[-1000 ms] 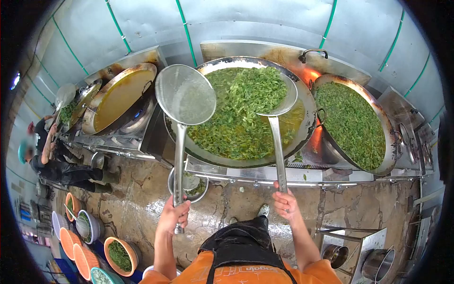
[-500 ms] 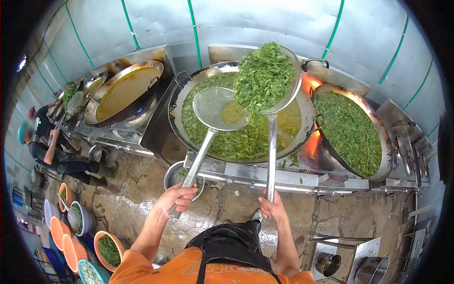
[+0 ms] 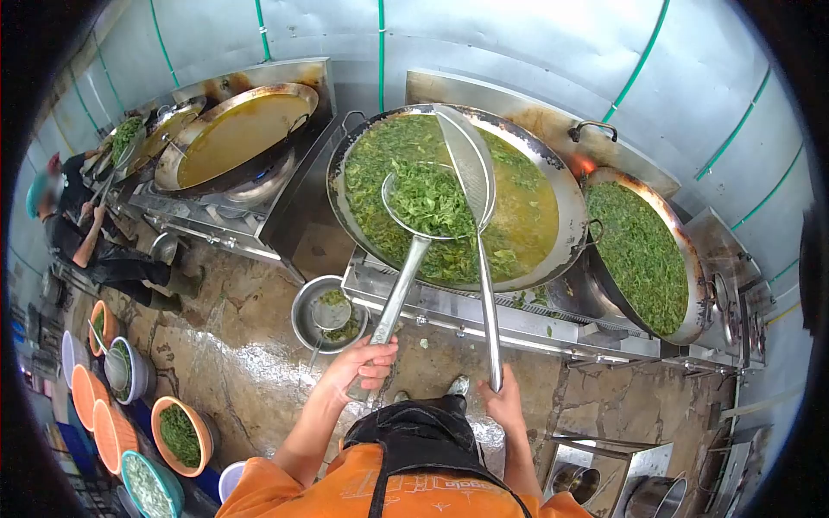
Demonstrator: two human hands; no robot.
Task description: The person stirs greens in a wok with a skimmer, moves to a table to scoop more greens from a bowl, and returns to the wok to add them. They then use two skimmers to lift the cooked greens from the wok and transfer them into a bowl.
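My left hand (image 3: 364, 363) is closed round the handle of a round strainer (image 3: 402, 289), whose mesh bowl sits over the large middle wok (image 3: 566, 186) with green leaves (image 3: 429, 198) in it. The handle of a second strainer (image 3: 488, 302) is gripped in my right hand (image 3: 503, 399). That strainer's bowl is tilted on edge over the same wok, beside the first bowl, and no heap of leaves shows in it. Yellowish liquid and floating greens fill the wok below.
A wok full of greens (image 3: 643, 250) stands at right, near a flame (image 3: 585, 164). At left is a wok of brown liquid (image 3: 237, 142). A metal bowl (image 3: 302, 324) sits below the counter. Baskets and two people (image 3: 104, 250) are at far left.
The right strainer has tipped over and lost its heap of leaves. The left strainer, nearly bare before, now holds leaves. The view has shifted slightly.
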